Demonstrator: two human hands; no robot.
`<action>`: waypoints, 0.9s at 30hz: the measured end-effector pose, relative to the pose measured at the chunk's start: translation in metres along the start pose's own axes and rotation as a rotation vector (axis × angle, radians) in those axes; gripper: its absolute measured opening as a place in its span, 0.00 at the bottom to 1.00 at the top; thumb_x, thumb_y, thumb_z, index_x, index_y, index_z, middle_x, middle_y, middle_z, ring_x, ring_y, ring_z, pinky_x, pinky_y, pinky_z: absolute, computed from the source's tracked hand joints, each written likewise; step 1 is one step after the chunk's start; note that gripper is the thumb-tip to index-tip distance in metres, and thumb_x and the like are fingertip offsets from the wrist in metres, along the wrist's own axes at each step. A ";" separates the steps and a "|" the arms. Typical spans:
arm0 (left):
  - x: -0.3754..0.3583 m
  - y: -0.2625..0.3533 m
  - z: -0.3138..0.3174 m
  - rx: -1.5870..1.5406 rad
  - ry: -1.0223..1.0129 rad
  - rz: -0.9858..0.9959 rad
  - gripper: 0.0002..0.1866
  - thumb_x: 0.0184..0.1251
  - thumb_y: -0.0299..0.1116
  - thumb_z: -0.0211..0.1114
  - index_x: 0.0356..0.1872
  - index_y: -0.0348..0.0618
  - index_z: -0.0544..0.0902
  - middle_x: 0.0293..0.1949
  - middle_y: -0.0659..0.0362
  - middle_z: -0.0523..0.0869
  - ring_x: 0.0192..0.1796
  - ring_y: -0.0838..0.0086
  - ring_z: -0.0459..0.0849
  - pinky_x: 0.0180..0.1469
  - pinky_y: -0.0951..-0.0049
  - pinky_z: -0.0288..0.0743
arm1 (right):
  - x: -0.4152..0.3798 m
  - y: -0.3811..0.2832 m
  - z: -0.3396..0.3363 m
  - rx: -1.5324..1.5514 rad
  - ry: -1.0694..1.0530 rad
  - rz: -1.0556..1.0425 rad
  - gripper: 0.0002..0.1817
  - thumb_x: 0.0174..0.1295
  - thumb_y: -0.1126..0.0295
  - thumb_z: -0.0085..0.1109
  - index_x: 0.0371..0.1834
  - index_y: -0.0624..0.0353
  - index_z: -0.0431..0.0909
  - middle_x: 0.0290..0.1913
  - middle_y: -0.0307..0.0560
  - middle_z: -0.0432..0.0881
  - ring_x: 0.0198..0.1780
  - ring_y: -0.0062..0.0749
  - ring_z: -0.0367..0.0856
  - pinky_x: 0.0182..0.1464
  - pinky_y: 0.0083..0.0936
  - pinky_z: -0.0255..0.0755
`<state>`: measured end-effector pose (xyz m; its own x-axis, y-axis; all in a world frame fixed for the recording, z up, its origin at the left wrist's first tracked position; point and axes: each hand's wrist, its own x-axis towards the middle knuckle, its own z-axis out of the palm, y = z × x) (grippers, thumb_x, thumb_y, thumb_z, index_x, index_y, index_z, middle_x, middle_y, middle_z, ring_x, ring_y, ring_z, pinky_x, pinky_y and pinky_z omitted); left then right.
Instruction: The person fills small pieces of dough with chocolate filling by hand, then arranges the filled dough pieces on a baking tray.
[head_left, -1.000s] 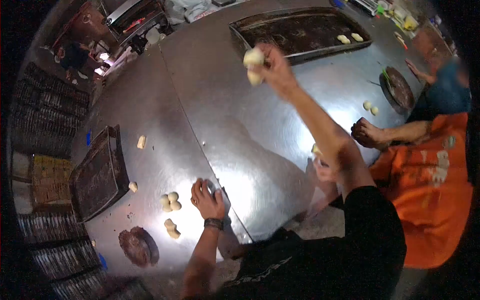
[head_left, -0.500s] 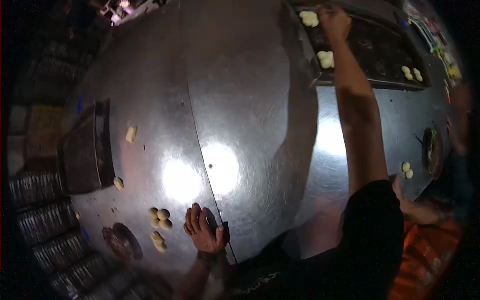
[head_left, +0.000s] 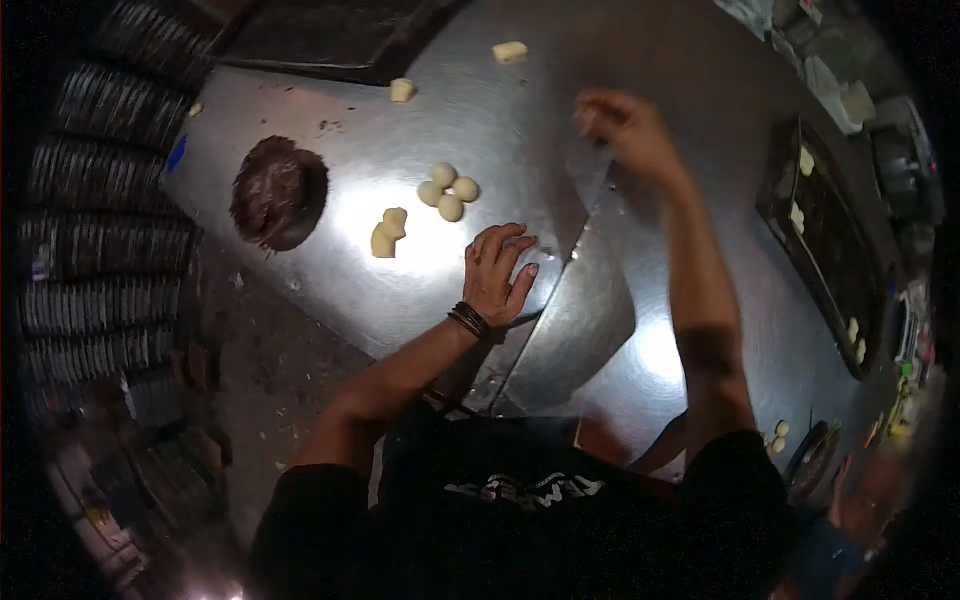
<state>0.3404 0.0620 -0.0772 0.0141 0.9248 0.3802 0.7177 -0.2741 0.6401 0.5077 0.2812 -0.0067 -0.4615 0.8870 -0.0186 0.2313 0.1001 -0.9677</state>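
Note:
My left hand is open, palm down over the metal table, with its fingers a little apart. Just beyond it lie several round dough balls in a cluster. Cut dough pieces touch one another to the left of that hand. My right hand is above the far part of the table, blurred, with its fingers partly bent; nothing can be made out in them. Two separate dough pieces, one dough piece and another dough piece, lie farther off.
A dark baking tray lies at the upper left. Another dark tray on the right holds dough pieces. A brown, rough round thing sits near the left table edge. Racked trays line the left. Another person's arm shows at lower right.
My right hand has come away from the dark tray and is over the bare metal. The view has swung leftward. My left hand stays near the dough balls, palm down.

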 end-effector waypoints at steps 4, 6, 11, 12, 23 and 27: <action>0.007 -0.037 -0.047 -0.202 0.340 -0.163 0.19 0.58 0.33 0.57 0.52 0.38 0.74 0.51 0.48 0.75 0.57 0.53 0.70 0.59 0.57 0.60 | -0.014 0.022 0.121 -0.377 -0.176 0.029 0.23 0.55 0.69 0.60 0.55 0.63 0.74 0.43 0.47 0.80 0.43 0.35 0.78 0.48 0.25 0.72; 0.024 -0.080 -0.061 0.043 0.423 -0.179 0.21 0.60 0.34 0.55 0.53 0.34 0.73 0.51 0.43 0.76 0.55 0.50 0.73 0.58 0.57 0.64 | -0.014 0.018 0.153 -0.598 -0.211 -0.076 0.29 0.52 0.72 0.57 0.60 0.64 0.69 0.50 0.55 0.77 0.51 0.45 0.76 0.55 0.29 0.69; 0.065 -0.148 -0.094 -0.188 -0.013 -0.446 0.21 0.63 0.35 0.53 0.54 0.34 0.73 0.41 0.40 0.82 0.47 0.49 0.80 0.52 0.58 0.71 | 0.017 0.005 0.185 -0.763 -0.325 -0.065 0.38 0.45 0.77 0.54 0.67 0.62 0.61 0.60 0.61 0.69 0.63 0.50 0.66 0.64 0.34 0.61; 0.069 -0.151 -0.098 -0.192 -0.070 -0.461 0.21 0.63 0.35 0.52 0.54 0.34 0.73 0.39 0.39 0.83 0.45 0.48 0.81 0.51 0.58 0.72 | 0.024 0.004 0.186 -0.839 -0.376 -0.101 0.38 0.45 0.77 0.54 0.66 0.61 0.62 0.60 0.60 0.70 0.63 0.49 0.66 0.64 0.34 0.61; 0.044 -0.131 -0.102 -0.482 0.004 -0.422 0.17 0.57 0.26 0.51 0.49 0.34 0.68 0.41 0.46 0.80 0.43 0.51 0.80 0.58 0.53 0.64 | -0.013 0.004 0.214 -0.767 -0.216 -0.111 0.25 0.40 0.67 0.68 0.46 0.56 0.75 0.43 0.53 0.75 0.50 0.47 0.73 0.53 0.36 0.69; 0.035 -0.113 -0.150 -0.688 0.108 -0.457 0.15 0.58 0.24 0.55 0.47 0.32 0.69 0.42 0.46 0.76 0.46 0.60 0.78 0.52 0.63 0.72 | -0.054 -0.012 0.208 -0.444 -0.019 0.000 0.23 0.42 0.62 0.71 0.41 0.58 0.74 0.42 0.50 0.76 0.49 0.45 0.75 0.51 0.37 0.70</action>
<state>0.1557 0.0860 -0.0361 -0.2673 0.9633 0.0231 0.0499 -0.0101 0.9987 0.3518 0.1384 -0.0464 -0.4760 0.8790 -0.0276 0.5748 0.2872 -0.7663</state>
